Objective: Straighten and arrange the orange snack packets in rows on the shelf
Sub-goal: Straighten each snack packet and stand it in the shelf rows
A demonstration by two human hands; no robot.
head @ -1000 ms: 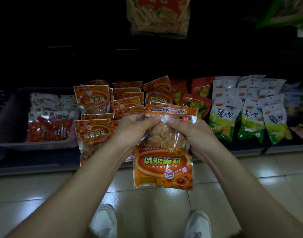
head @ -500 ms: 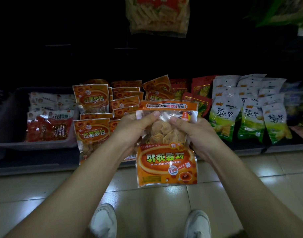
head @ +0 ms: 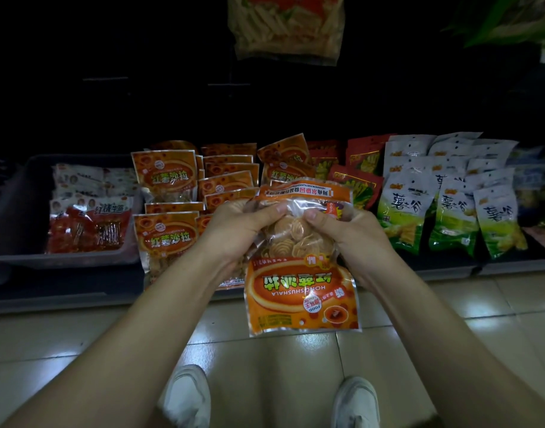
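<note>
Both hands clamp one orange packet [head: 299, 291], held upside down in front of the shelf [head: 64, 291]. The left hand [head: 237, 230] pinches its clear upper part from the left and the right hand [head: 351, 236] from the right. Thumbs lie on the front; the other fingers are hidden behind it. Behind and left of this packet, more orange packets [head: 166, 177] stand overlapping on the shelf, some covered by the hands. Right of it, green-and-white bags [head: 401, 217] fade into darkness. Above it, a hanging bag [head: 283, 29] is cut off at the top.
</note>
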